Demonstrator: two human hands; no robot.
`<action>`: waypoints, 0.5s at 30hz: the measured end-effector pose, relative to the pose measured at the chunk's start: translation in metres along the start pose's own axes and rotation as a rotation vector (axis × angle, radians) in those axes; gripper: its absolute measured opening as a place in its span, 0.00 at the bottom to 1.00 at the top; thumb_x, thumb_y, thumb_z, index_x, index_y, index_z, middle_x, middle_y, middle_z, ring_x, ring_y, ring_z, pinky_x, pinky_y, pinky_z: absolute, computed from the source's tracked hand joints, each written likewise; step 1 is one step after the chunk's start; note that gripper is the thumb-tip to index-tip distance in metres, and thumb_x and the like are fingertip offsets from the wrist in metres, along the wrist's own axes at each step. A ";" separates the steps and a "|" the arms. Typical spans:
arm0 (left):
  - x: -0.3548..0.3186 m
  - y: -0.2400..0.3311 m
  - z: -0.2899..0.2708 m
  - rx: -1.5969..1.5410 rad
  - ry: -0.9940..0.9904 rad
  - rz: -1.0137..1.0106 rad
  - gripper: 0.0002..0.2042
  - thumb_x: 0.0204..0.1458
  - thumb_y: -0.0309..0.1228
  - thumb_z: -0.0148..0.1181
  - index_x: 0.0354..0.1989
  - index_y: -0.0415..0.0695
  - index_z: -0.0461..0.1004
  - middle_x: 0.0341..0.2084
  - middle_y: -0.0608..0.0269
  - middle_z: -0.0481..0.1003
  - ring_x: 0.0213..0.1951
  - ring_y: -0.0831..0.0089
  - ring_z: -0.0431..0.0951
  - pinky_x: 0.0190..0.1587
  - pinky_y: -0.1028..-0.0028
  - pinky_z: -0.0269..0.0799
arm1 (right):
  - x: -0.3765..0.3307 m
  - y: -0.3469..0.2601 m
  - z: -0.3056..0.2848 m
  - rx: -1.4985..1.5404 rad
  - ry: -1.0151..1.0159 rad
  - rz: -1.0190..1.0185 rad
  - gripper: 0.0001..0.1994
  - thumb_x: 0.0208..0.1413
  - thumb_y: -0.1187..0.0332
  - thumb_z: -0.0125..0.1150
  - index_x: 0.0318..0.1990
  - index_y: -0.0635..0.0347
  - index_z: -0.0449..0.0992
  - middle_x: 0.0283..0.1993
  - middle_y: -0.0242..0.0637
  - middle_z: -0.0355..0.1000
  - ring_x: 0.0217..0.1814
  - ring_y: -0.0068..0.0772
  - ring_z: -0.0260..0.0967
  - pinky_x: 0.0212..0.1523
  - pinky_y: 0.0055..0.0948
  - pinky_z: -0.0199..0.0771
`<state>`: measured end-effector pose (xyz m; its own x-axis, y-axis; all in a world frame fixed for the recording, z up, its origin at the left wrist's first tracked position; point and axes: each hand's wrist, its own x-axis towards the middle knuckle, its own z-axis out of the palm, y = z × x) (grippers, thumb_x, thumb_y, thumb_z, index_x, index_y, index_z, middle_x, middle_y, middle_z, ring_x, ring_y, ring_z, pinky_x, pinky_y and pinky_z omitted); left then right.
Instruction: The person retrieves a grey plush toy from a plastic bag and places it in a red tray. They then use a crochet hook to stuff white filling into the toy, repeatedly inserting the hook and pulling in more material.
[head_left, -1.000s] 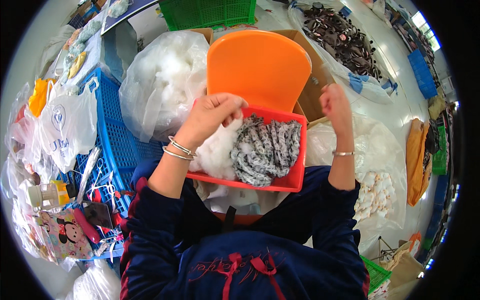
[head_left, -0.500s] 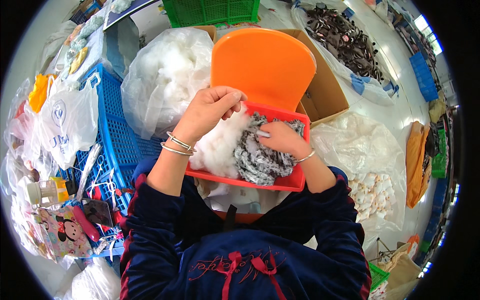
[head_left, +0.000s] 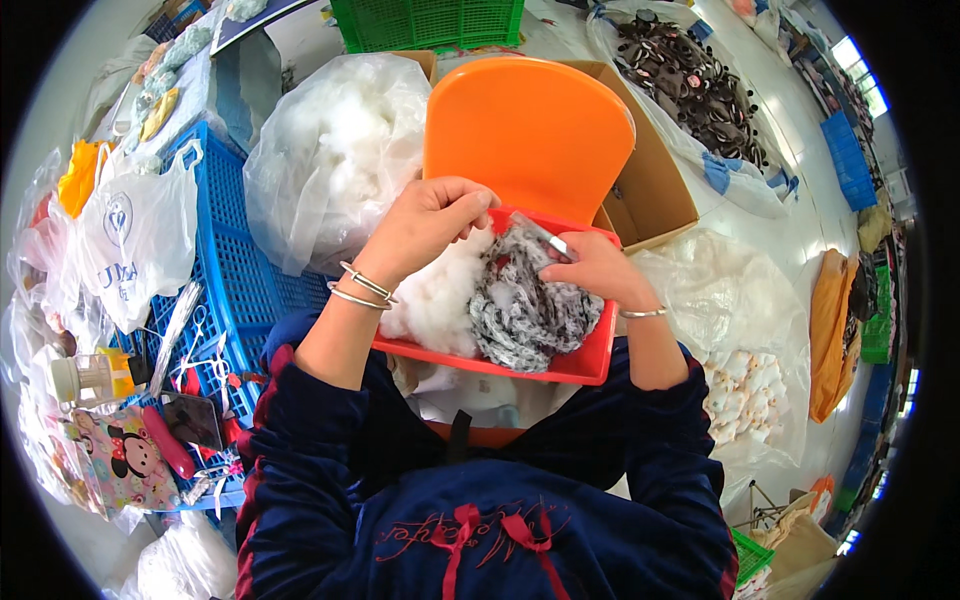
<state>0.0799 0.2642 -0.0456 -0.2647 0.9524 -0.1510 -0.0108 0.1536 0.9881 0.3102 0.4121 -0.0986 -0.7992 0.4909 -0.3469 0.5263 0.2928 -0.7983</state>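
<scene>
A red tray rests across my lap. White fluffy stuffing lies in its left part, and black-and-white fuzzy fabric pieces are heaped in the right part. My left hand is closed in a pinch above the tray's far left; its fingertips hide whatever they hold. My right hand grips a slim pale rod with a whitish end, held over the fabric heap. The rod's far end slants toward a fuzzy bit near the left fingertips; whether they touch I cannot tell.
An orange chair stands just beyond the tray, before an open cardboard box. On the left are a clear bag of stuffing and a blue crate with scissors and a phone. A plastic bag of pale pieces lies right.
My right hand has lifted from the fabric heap and shifted slightly right, and the rod now shows more fully. A fuzzy bit stands higher at the tray's far side. My left hand stays nearly in place.
</scene>
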 end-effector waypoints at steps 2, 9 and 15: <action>0.001 -0.004 0.002 0.063 -0.058 -0.023 0.11 0.58 0.35 0.58 0.36 0.39 0.80 0.24 0.70 0.76 0.27 0.86 0.71 0.31 0.82 0.69 | -0.010 -0.015 -0.007 0.164 -0.001 -0.007 0.14 0.46 0.65 0.73 0.29 0.61 0.72 0.25 0.24 0.64 0.28 0.16 0.59 0.28 0.22 0.61; 0.002 -0.044 0.032 0.150 -0.272 -0.010 0.15 0.58 0.36 0.60 0.46 0.37 0.76 0.30 0.66 0.77 0.32 0.81 0.75 0.36 0.81 0.71 | -0.020 -0.032 -0.010 0.445 -0.154 0.069 0.06 0.55 0.70 0.66 0.35 0.60 0.75 0.26 0.19 0.66 0.25 0.09 0.57 0.24 0.14 0.55; 0.000 -0.030 0.054 -0.123 -0.155 -0.109 0.13 0.56 0.37 0.62 0.38 0.38 0.77 0.25 0.68 0.74 0.26 0.83 0.72 0.30 0.82 0.68 | -0.020 -0.025 -0.004 0.632 -0.234 -0.028 0.06 0.56 0.72 0.65 0.38 0.61 0.74 0.25 0.20 0.65 0.23 0.09 0.57 0.23 0.15 0.56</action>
<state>0.1320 0.2734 -0.0766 -0.1045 0.9625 -0.2502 -0.1516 0.2332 0.9605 0.3136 0.3979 -0.0698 -0.8893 0.2790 -0.3624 0.2900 -0.2687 -0.9185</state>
